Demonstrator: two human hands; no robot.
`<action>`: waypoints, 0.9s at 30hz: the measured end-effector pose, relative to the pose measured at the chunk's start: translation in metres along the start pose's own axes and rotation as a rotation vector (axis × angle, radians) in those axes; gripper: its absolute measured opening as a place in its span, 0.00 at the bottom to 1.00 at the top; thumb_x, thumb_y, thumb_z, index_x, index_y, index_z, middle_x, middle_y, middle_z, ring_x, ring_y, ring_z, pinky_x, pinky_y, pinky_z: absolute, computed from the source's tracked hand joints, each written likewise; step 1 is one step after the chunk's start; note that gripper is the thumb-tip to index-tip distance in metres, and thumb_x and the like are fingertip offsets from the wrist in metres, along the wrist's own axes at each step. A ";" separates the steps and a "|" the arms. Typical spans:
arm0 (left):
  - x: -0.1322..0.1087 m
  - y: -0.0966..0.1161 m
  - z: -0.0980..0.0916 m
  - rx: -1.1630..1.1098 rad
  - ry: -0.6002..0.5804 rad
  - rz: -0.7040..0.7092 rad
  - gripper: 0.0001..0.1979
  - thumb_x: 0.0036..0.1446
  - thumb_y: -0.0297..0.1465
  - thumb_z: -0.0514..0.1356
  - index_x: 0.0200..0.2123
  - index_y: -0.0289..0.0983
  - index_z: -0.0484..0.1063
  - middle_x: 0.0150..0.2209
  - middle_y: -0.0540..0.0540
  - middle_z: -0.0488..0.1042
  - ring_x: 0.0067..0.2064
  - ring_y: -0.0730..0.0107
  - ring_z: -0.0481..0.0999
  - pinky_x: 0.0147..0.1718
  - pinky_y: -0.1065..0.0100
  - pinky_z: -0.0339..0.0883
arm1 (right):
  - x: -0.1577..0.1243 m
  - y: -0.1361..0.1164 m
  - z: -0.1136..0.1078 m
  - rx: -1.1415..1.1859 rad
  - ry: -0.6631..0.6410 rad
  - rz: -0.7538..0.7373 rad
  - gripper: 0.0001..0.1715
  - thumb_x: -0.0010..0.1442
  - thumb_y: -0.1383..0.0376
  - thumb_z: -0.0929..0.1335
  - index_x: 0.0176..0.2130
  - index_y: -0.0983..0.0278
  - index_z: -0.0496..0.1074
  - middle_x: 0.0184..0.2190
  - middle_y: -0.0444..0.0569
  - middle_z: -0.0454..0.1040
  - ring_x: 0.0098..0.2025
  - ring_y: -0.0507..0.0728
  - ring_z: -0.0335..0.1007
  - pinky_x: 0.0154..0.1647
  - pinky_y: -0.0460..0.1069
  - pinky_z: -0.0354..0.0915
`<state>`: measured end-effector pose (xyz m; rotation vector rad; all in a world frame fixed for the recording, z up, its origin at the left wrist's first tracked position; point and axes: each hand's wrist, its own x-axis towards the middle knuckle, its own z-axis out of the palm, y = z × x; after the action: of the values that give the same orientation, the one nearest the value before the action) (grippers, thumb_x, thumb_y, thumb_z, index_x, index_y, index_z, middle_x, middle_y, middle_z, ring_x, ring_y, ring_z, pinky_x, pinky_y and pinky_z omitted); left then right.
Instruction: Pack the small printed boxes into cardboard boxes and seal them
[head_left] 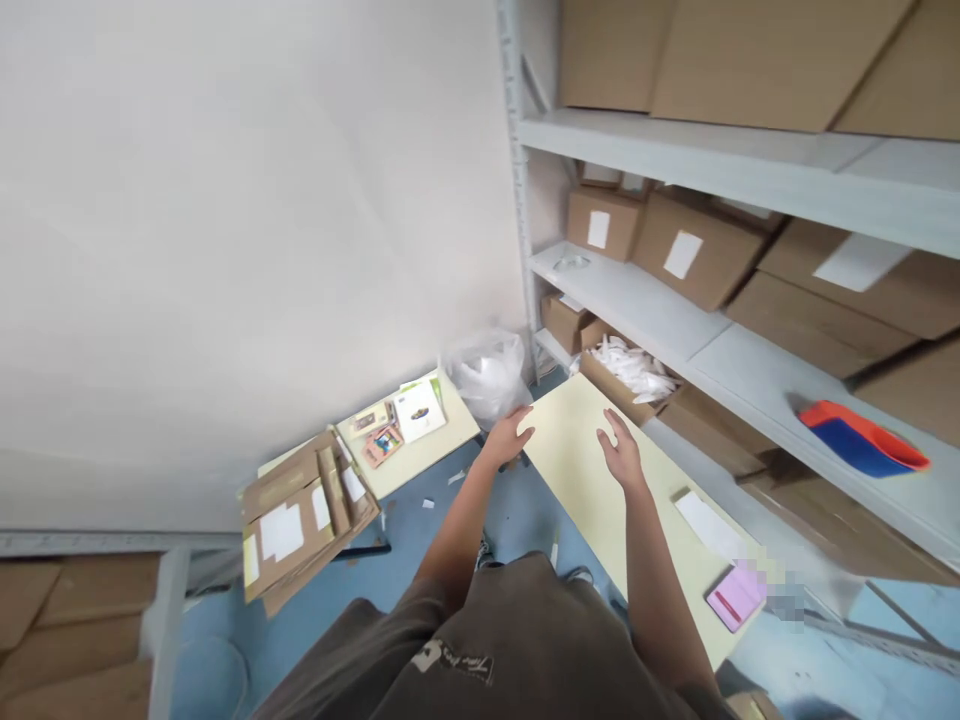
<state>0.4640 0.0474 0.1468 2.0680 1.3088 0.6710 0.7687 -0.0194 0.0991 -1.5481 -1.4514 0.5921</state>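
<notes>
We hold both hands out in front of us, well apart, over the far end of a pale yellow table [570,450]. Our left hand [508,437] is at the table's left edge, fingers together and thumb held away from them; just beyond it sits a clear plastic bag [491,375], and we cannot tell whether the two touch. Our right hand [621,452] is over the table toward its right side, fingers slightly spread and thumb apart from them; we cannot tell whether it touches the tabletop.

Nearer to us on the right part of this table lie a white paper [709,522] and, nearer again, a pink pad [739,597] with a red strip on it.

To the left, a second table [416,462] stands against the wall. It bears a white booklet [420,411], a small colourful box [383,446] and, at its left end, a pile of flattened cardboard [285,495].

On the right runs a grey shelf [637,290] loaded with brown boxes. A low carton [619,388] near its far end holds white pieces, and a red and blue object [862,438] rests on the middle level, to the right.
</notes>
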 end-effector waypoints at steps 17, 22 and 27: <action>-0.167 -0.275 -0.240 -0.042 0.462 -0.419 0.26 0.66 0.31 0.62 0.67 0.39 0.72 0.67 0.37 0.72 0.70 0.52 0.69 0.71 0.48 0.61 | 0.062 -0.176 0.387 -0.006 -0.538 -0.265 0.33 0.72 0.49 0.65 0.69 0.59 0.70 0.71 0.57 0.67 0.74 0.66 0.62 0.75 0.67 0.59; -0.234 -0.310 -0.279 -0.050 0.602 -0.592 0.25 0.67 0.33 0.61 0.66 0.38 0.72 0.67 0.35 0.72 0.69 0.51 0.70 0.70 0.48 0.63 | 0.068 -0.226 0.465 0.033 -0.680 -0.349 0.32 0.72 0.51 0.65 0.69 0.59 0.70 0.72 0.57 0.66 0.75 0.65 0.60 0.76 0.66 0.58; -0.258 -0.322 -0.270 -0.086 0.645 -0.681 0.25 0.68 0.34 0.60 0.66 0.38 0.72 0.67 0.35 0.72 0.69 0.51 0.70 0.69 0.48 0.64 | 0.072 -0.235 0.498 0.027 -0.748 -0.351 0.33 0.72 0.52 0.64 0.70 0.60 0.69 0.74 0.58 0.63 0.76 0.66 0.58 0.76 0.66 0.58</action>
<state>-0.0194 -0.0220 0.0797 1.2151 2.1387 1.0732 0.2464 0.1679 0.0786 -1.0372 -2.1951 1.0294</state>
